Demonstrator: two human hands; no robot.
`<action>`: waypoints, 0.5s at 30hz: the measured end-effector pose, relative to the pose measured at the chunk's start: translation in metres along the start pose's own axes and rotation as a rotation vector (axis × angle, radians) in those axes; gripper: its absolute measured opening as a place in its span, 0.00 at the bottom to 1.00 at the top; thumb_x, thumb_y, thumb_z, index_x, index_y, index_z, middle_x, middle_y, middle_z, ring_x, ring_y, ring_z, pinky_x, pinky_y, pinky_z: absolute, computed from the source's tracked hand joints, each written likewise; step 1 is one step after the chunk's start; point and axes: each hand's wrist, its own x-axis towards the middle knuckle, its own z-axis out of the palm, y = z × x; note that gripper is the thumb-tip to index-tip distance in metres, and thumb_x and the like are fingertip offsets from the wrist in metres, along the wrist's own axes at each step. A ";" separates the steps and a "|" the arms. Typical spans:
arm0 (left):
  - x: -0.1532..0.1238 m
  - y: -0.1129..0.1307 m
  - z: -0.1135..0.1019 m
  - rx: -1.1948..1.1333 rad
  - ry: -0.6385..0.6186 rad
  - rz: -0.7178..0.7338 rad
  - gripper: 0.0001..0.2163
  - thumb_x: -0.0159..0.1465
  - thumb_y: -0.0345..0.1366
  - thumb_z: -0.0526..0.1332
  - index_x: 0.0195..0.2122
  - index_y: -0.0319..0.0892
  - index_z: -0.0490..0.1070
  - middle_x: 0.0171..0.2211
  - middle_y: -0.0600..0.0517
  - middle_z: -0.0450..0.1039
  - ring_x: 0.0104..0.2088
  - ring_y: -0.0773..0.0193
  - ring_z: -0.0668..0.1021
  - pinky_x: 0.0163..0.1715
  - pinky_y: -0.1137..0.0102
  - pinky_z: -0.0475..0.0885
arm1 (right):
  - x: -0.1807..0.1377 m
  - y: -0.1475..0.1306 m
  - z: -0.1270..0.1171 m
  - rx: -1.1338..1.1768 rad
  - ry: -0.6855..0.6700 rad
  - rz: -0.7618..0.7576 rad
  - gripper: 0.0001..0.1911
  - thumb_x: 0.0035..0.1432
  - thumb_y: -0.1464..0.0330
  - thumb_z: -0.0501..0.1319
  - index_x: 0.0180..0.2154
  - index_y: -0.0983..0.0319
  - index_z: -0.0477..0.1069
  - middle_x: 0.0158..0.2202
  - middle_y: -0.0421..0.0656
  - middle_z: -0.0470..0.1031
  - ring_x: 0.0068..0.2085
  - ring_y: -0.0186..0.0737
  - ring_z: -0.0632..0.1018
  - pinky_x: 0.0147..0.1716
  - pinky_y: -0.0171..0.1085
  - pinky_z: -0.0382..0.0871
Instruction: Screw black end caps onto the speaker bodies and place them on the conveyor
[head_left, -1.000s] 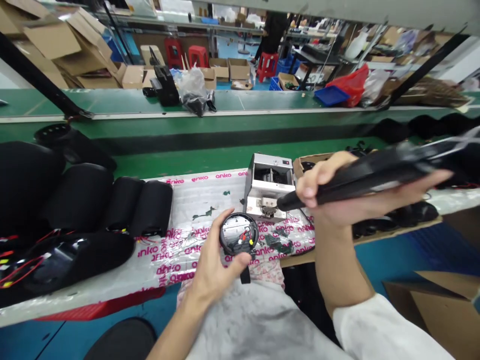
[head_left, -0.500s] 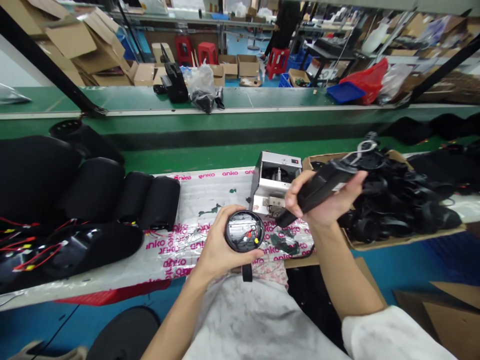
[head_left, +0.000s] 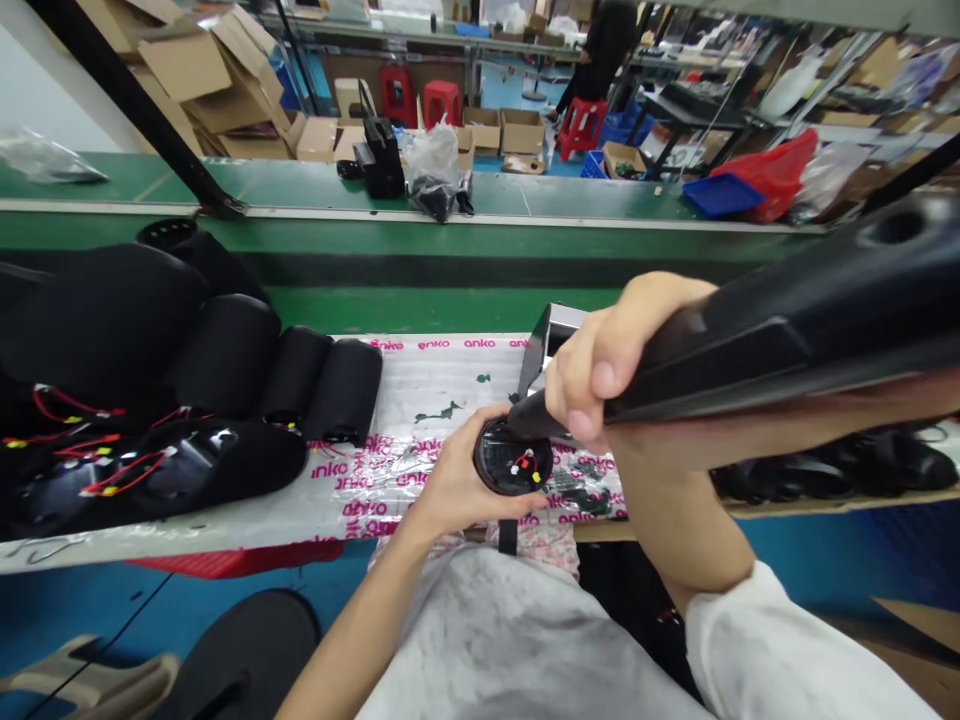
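My left hand (head_left: pixel 457 480) is closed around a round black housing (head_left: pixel 514 462) with small red, white and yellow wire connectors inside, held at the bench's front edge. My right hand (head_left: pixel 607 370) grips a long black tool (head_left: pixel 780 330) that runs up and to the right, close to the camera. The tool's narrow tip (head_left: pixel 525 420) touches the upper rim of the round housing. A grey metal machine (head_left: pixel 551 335) stands just behind, mostly hidden by my right hand.
Rows of black cylindrical housings (head_left: pixel 225 370) with red wires lie on the left of the printed plastic sheet (head_left: pixel 420 400). A cardboard tray of black parts (head_left: pixel 840 470) sits at the right. Beyond runs a green conveyor (head_left: pixel 450 255) with cardboard boxes, red stools and a person behind.
My right hand has brought the black tool down and left, from held apart to its tip touching the round housing. The left hand kept its hold and shifted slightly right.
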 end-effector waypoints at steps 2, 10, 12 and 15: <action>0.001 0.000 0.000 -0.009 -0.010 -0.008 0.35 0.49 0.43 0.84 0.56 0.42 0.74 0.54 0.44 0.83 0.53 0.46 0.84 0.56 0.58 0.76 | 0.003 0.010 0.010 0.026 -0.161 -0.082 0.58 0.54 0.29 0.23 0.28 0.64 0.76 0.20 0.43 0.78 0.15 0.32 0.75 0.20 0.35 0.73; 0.003 0.001 0.001 -0.020 -0.008 0.017 0.33 0.50 0.44 0.84 0.53 0.42 0.75 0.53 0.44 0.83 0.51 0.46 0.84 0.54 0.58 0.77 | 0.002 0.011 0.004 -0.076 -0.108 -0.029 0.62 0.45 0.31 0.13 0.26 0.64 0.73 0.19 0.40 0.75 0.15 0.30 0.73 0.21 0.34 0.69; 0.002 0.000 0.001 -0.017 -0.008 0.021 0.34 0.50 0.44 0.83 0.54 0.42 0.74 0.53 0.44 0.83 0.51 0.46 0.85 0.55 0.57 0.78 | 0.003 0.011 0.003 -0.117 -0.063 -0.017 0.63 0.38 0.37 0.05 0.24 0.65 0.70 0.18 0.38 0.72 0.15 0.28 0.72 0.22 0.34 0.66; 0.002 -0.001 0.001 -0.016 -0.004 0.016 0.35 0.49 0.44 0.83 0.56 0.42 0.74 0.53 0.44 0.84 0.51 0.45 0.85 0.54 0.57 0.78 | 0.004 0.012 0.005 -0.057 -0.143 -0.034 0.61 0.52 0.31 0.17 0.28 0.64 0.75 0.21 0.39 0.77 0.17 0.29 0.75 0.22 0.33 0.71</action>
